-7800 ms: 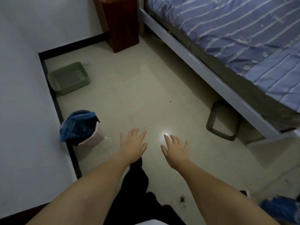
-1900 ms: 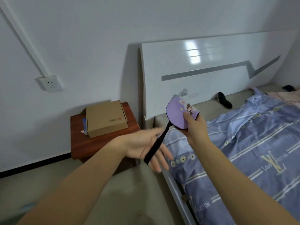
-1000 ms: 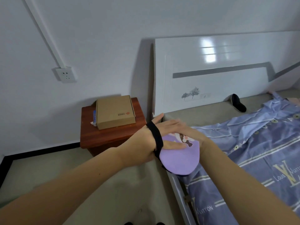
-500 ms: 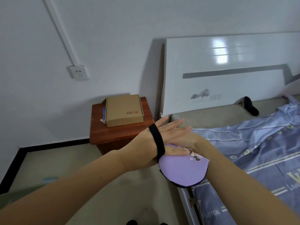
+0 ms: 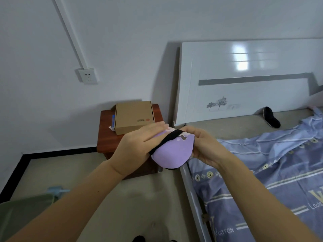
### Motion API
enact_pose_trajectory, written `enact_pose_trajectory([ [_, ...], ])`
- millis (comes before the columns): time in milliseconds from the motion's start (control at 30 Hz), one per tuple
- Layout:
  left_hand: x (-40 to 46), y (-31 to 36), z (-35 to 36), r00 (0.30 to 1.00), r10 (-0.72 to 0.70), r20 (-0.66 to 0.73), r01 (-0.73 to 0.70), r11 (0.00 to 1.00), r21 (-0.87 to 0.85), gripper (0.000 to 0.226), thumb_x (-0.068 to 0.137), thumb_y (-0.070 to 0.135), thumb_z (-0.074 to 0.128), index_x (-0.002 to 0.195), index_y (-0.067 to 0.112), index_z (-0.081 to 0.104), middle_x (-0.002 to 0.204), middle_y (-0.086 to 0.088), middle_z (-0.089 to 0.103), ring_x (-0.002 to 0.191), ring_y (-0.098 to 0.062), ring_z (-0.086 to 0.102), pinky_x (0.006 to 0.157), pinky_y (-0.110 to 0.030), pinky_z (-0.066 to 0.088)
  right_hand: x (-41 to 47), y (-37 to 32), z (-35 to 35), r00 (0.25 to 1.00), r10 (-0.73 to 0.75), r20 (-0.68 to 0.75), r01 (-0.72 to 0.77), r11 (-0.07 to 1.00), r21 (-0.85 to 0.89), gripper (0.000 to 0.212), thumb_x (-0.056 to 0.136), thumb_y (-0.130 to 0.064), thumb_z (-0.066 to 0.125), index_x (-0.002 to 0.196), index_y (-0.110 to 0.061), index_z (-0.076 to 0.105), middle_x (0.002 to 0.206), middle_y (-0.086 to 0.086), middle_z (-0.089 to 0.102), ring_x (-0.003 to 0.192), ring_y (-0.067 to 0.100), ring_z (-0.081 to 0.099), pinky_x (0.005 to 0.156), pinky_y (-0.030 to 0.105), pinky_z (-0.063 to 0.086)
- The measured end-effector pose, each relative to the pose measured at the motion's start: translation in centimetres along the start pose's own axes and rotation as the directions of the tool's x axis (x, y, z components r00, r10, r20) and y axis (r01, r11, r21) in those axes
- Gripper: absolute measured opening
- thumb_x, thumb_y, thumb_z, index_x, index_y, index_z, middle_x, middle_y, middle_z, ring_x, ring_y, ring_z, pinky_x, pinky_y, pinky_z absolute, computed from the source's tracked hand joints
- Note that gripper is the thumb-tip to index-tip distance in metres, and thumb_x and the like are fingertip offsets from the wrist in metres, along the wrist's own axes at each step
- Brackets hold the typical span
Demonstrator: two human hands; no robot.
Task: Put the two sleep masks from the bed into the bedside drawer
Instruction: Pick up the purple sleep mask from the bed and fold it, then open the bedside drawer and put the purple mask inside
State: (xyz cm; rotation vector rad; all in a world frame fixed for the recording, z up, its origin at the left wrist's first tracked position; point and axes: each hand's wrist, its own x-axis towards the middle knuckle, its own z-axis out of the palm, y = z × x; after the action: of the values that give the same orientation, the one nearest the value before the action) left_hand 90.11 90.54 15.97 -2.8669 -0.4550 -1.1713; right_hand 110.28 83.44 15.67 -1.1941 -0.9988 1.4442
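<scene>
A purple sleep mask (image 5: 172, 152) with a black strap is folded between both hands, above the gap between bed and nightstand. My left hand (image 5: 136, 147) grips its left side, fingers laid over the top. My right hand (image 5: 203, 145) pinches its right side. A second, black sleep mask (image 5: 270, 117) lies on the bare mattress near the white headboard (image 5: 244, 88), well to the right of my hands. The red-brown bedside cabinet (image 5: 104, 137) stands left of the bed, just behind my left hand; its drawer front is hidden by my hands.
A cardboard box (image 5: 134, 117) sits on top of the cabinet. A blue patterned quilt (image 5: 271, 172) covers the bed at right. The white bed rail (image 5: 192, 198) runs down the middle. A green bin (image 5: 22, 212) is at the lower left on the floor.
The strap has come off my left wrist and now lies across the mask. Both hands have folded the mask and raised it slightly. The view has shifted left.
</scene>
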Motion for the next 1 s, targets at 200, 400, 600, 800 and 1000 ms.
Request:
enact_pose_trajectory([
  [200, -0.8, -0.4, 0.6, 0.994, -0.023, 0.106, 0.020, 0.999, 0.025, 0.038, 0.101, 0.013, 0.032, 0.115, 0.007, 0.066, 0.130, -0.027, 0.055, 0.129, -0.034, 0.041, 0.107, -0.041, 0.039, 0.2, -0.2, -2.0, 0.987, 0.129, 0.095, -0.146, 0.968, 0.203, 0.048, 0.085, -0.030, 0.054, 0.128, -0.009, 0.051, 0.103, 0.005, 0.073, 0.092, 0.018, 0.069, 0.071, 0.025, 0.057],
  [400, -3.2, -1.1, 3.1, 0.888, -0.426, 0.173, 0.456, 0.862, -0.222, 0.045, 0.094, -0.003, 0.033, 0.135, 0.009, 0.046, 0.145, -0.016, 0.041, 0.134, -0.021, 0.042, 0.114, -0.029, 0.034, 3.6, 1.3, 0.1, 0.982, 0.163, 0.095, -0.159, 0.986, -0.050, 0.017, 0.091, -0.016, 0.053, 0.084, -0.011, 0.068, 0.069, 0.000, 0.063, 0.061, 0.008, 0.059, 0.053, 0.016, 0.050],
  [600, -6.6, -1.9, 4.8, 0.288, -0.769, 0.571, 0.845, -0.077, -0.530, 0.015, 0.091, 0.030, 0.056, 0.088, 0.029, 0.071, 0.088, 0.009, 0.074, 0.082, -0.009, 0.067, 0.070, -0.031, 0.057, 6.8, 7.0, 2.3, 0.961, 0.258, -0.098, -0.267, 0.959, -0.099, 0.022, 0.091, -0.015, 0.051, 0.101, 0.001, 0.062, 0.091, 0.015, 0.056, 0.081, 0.025, 0.046, 0.070, 0.033, 0.036],
  [800, -11.2, -6.4, 9.7, 0.147, -0.748, 0.647, 0.980, 0.020, -0.199, 0.029, 0.090, 0.012, 0.056, 0.063, 0.002, 0.049, 0.064, -0.013, 0.043, 0.063, -0.021, 0.038, 0.061, -0.033, 0.029, 11.4, 13.9, 3.0, 0.904, 0.401, -0.148, -0.426, 0.874, -0.234, 0.022, 0.091, -0.019, 0.053, 0.102, -0.005, 0.066, 0.099, 0.021, 0.068, 0.084, 0.028, 0.061, 0.080, 0.040, 0.048],
  [1000, -17.2, -14.1, 15.6, -0.138, -0.594, 0.792, 0.941, -0.329, -0.082, 0.017, 0.094, 0.021, 0.054, 0.088, 0.006, 0.054, 0.070, -0.008, 0.056, 0.054, -0.010, 0.056, 0.042, -0.014, 0.047, 18.8, 24.0, 3.3, 0.755, 0.524, -0.395, -0.636, 0.733, -0.242, 0.027, 0.097, -0.020, 0.037, 0.114, -0.008, 0.056, 0.101, 0.013, 0.057, 0.090, 0.024, 0.054, 0.074, 0.033, 0.046],
])
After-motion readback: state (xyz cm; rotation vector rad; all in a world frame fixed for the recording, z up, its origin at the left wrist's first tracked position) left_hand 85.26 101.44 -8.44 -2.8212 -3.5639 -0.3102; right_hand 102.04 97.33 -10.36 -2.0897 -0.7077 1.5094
